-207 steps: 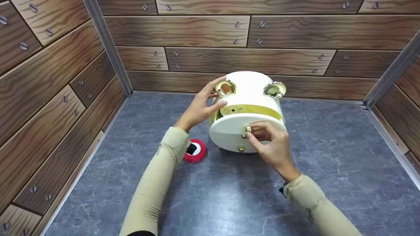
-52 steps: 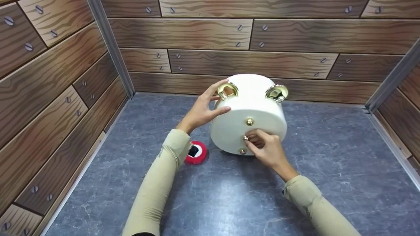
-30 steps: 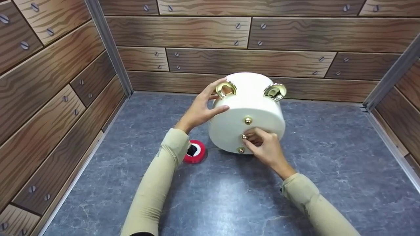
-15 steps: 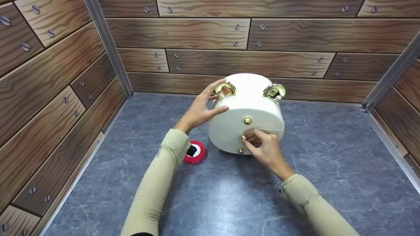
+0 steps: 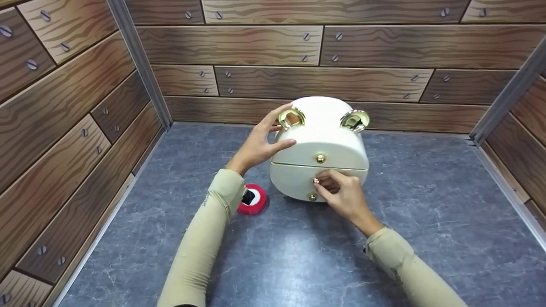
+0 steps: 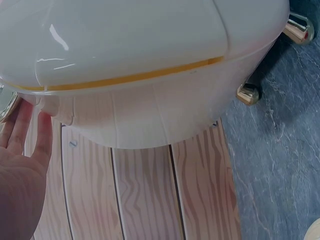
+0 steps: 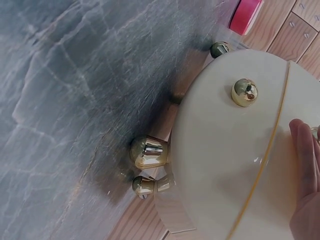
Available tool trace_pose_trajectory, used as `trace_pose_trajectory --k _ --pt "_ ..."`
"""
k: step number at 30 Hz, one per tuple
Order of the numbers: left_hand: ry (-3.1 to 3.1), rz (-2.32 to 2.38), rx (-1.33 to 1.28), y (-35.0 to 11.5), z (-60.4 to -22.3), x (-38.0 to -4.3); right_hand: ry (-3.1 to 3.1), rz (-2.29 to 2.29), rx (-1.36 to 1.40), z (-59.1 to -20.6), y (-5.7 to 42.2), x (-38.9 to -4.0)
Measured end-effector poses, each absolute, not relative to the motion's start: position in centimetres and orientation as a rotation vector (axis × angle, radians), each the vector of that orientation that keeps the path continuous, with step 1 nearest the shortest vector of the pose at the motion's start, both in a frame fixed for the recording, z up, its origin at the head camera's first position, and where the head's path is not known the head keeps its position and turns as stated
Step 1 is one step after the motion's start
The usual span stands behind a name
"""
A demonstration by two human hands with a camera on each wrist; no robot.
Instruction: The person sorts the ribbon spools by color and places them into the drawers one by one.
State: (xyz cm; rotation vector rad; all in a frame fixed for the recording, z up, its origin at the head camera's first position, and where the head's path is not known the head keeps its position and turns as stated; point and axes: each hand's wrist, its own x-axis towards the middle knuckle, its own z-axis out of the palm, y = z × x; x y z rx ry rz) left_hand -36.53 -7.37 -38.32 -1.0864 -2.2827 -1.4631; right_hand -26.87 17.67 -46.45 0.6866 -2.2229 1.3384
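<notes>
- The middle gold knob (image 5: 316, 181) is partly hidden between the pinching fingers of the right hand (image 5: 344, 196).
- Part of the left hand (image 5: 259, 145) lies behind the gold ear (image 5: 301, 116) at its fingers.
- Nearer than those fingers, the left sleeve (image 5: 209, 226) covers part of the red roll (image 5: 258, 209); its print (image 5: 206, 200) is illegible.
- Around the fingers, both wrist views crop the white box (image 6: 130, 50).

Right hand (image 5: 344, 195) pinches round gold knob (image 5: 316, 181)
Left hand (image 5: 259, 146) touches rounded white box (image 5: 292, 180) near back edge of grey tabletop (image 5: 435, 204)
</notes>
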Motion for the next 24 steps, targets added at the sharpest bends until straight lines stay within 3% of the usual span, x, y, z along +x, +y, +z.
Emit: trace_pose_trajectory --k 24 --pt "-2.282 -1.468 -1.084 -7.5 -38.3 -36.5 -2.167 1.312 0.761 -46.8 18.0 -25.6"
